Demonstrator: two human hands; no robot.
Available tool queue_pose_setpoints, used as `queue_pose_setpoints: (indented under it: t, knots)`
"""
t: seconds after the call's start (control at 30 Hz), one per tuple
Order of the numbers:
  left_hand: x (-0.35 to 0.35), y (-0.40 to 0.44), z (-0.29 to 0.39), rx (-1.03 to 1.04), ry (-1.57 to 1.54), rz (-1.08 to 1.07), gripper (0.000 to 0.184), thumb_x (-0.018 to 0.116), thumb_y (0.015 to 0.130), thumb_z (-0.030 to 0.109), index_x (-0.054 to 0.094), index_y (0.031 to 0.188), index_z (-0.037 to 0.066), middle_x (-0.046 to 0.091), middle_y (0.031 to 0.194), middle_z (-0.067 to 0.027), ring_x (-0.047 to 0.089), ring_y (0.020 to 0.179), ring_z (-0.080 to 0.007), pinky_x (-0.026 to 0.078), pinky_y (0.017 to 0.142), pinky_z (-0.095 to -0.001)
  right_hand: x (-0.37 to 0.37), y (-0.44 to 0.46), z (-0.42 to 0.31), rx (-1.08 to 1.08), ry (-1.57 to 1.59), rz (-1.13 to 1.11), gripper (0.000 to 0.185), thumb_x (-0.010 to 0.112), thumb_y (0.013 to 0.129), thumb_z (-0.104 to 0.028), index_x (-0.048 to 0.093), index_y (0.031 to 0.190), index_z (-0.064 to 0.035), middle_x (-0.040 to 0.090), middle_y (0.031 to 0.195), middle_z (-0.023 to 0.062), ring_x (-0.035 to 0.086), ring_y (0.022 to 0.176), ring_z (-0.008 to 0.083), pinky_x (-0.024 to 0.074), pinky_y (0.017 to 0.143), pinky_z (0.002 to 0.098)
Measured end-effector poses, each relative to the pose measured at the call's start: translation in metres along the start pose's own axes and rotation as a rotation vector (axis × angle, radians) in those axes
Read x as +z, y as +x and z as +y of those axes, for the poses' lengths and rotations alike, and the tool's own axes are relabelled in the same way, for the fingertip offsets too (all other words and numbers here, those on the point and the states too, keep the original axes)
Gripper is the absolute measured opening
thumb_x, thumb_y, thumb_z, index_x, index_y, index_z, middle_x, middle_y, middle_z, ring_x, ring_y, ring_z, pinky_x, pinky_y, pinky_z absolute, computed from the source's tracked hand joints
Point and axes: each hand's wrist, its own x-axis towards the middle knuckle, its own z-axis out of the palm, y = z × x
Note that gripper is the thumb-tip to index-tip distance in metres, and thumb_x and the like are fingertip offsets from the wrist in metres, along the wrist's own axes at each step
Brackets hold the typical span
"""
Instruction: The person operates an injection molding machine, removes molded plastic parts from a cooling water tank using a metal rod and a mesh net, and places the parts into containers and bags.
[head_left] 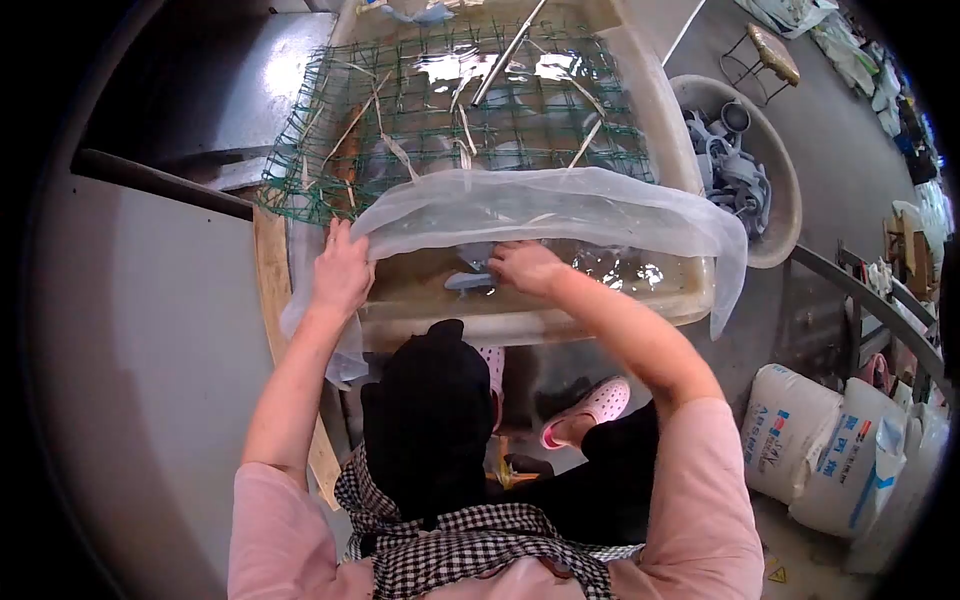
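A sheer white mesh cloth (560, 205) lies across the near part of a large water-filled tub (600, 322). My left hand (342, 268) is closed on the cloth's left end, beside the green netting (430, 110). Over the water, my right hand (527, 268) has its fingers curled near the cloth's front edge. A grey plastic part (470, 281) lies just left of its fingertips, and more grey shapes show dimly under the cloth. What the right fingertips pinch is hidden.
A thin metal rod (510, 52) rests on the netting. Right of the tub stands a round basin (785, 190) with grey plastic parts (735, 170). Printed sacks (850, 455) sit at lower right, a stool (773, 55) farther back. A grey panel (170, 330) borders the left side.
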Motion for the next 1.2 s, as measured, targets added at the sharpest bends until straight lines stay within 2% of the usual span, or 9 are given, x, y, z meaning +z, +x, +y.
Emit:
queue_pose_setpoints:
  t: [0.07,0.17,0.2,0.23,0.33,0.47,0.57,0.9,1.2]
  knots:
    - [-0.001,0.001,0.001,-0.013,-0.007,-0.006,0.019,0.062,0.072,0.013,0.056,0.086,0.0,0.043,0.12,-0.0239,0.04,0.117,-0.0418,0.047,0.082,-0.0458,-0.013,-0.014,0.014,0.109,0.458,-0.06,0.021,0.051,0.082,-0.021,0.054,0.097,-0.0061,0.059,0.093,0.0145,0.055,0.093,0.0317,0.043,0.077,0.0404]
    - [0.003,0.001,0.002,-0.018,-0.019,-0.004,0.019,0.063,0.072,0.014,0.056,0.085,0.0,0.043,0.121,-0.0243,0.04,0.117,-0.0419,0.047,0.082,-0.0453,-0.055,-0.043,0.019,0.243,0.672,-0.033,0.018,0.052,0.085,-0.019,0.052,0.095,-0.0047,0.06,0.088,0.0168,0.056,0.086,0.0369,0.0425,0.072,0.0417]
    - [0.004,0.001,0.001,-0.016,-0.02,0.006,0.02,0.063,0.072,0.014,0.056,0.084,0.0,0.043,0.121,-0.0245,0.04,0.117,-0.042,0.047,0.082,-0.0451,-0.056,-0.049,0.026,0.223,0.776,0.033,0.016,0.052,0.087,-0.017,0.052,0.094,-0.0023,0.062,0.087,0.0133,0.057,0.083,0.031,0.0421,0.072,0.0386]
    - [0.004,0.002,0.001,-0.009,-0.025,0.011,0.02,0.063,0.072,0.014,0.056,0.084,0.0,0.043,0.121,-0.0245,0.04,0.117,-0.042,0.047,0.082,-0.0451,-0.061,-0.056,0.032,0.232,0.771,0.035,0.016,0.052,0.087,-0.017,0.052,0.094,-0.0023,0.062,0.087,0.0133,0.057,0.083,0.031,0.0421,0.072,0.0386]
    - [0.001,0.002,0.003,-0.016,0.008,-0.033,0.021,0.064,0.072,0.014,0.056,0.084,0.0,0.043,0.121,-0.0251,0.04,0.117,-0.0422,0.047,0.082,-0.0449,-0.078,-0.075,0.044,0.279,1.284,-0.052,0.016,0.049,0.086,-0.009,0.056,0.096,0.0007,0.063,0.09,0.0071,0.054,0.086,0.0157,0.0411,0.08,0.0311]
    - [0.005,0.003,0.001,0.001,0.011,-0.031,0.023,0.065,0.072,0.014,0.055,0.087,0.0,0.043,0.121,-0.026,0.039,0.118,-0.0425,0.046,0.084,-0.0448,-0.096,-0.096,0.049,0.25,1.347,-0.036,0.033,0.049,0.08,0.0,0.057,0.112,-0.0008,0.063,0.097,0.0064,0.054,0.095,0.016,0.0359,0.092,0.0271]
    - [0.004,0.002,0.004,-0.011,0.006,-0.051,0.023,0.065,0.072,0.014,0.054,0.088,0.0,0.042,0.122,-0.0264,0.038,0.118,-0.0427,0.045,0.085,-0.0453,-0.108,-0.109,0.047,0.241,1.453,0.005,0.038,0.048,0.079,0.002,0.055,0.116,0.0002,0.062,0.101,0.0056,0.053,0.097,0.0153,0.0355,0.093,0.0275]
    - [-0.003,0.004,0.01,-0.006,-0.024,-0.091,0.022,0.064,0.072,0.013,0.054,0.087,0.0,0.043,0.119,-0.0261,0.038,0.117,-0.0434,0.046,0.084,-0.0461,-0.136,-0.141,0.044,0.203,1.362,0.114,0.038,0.054,0.081,-0.001,0.053,0.118,0.0017,0.062,0.103,0.0057,0.054,0.098,0.0137,0.038,0.092,0.0278]
    - [0.007,0.002,0.004,0.043,0.031,0.033,0.018,0.063,0.069,0.009,0.055,0.084,0.001,0.044,0.118,-0.0257,0.043,0.112,-0.0415,0.045,0.084,-0.0449,-0.127,-0.149,0.041,0.311,1.663,0.335,0.027,0.06,0.083,-0.018,0.055,0.102,-0.0001,0.061,0.08,0.0027,0.054,0.077,0.0102,0.0413,0.074,0.0264]
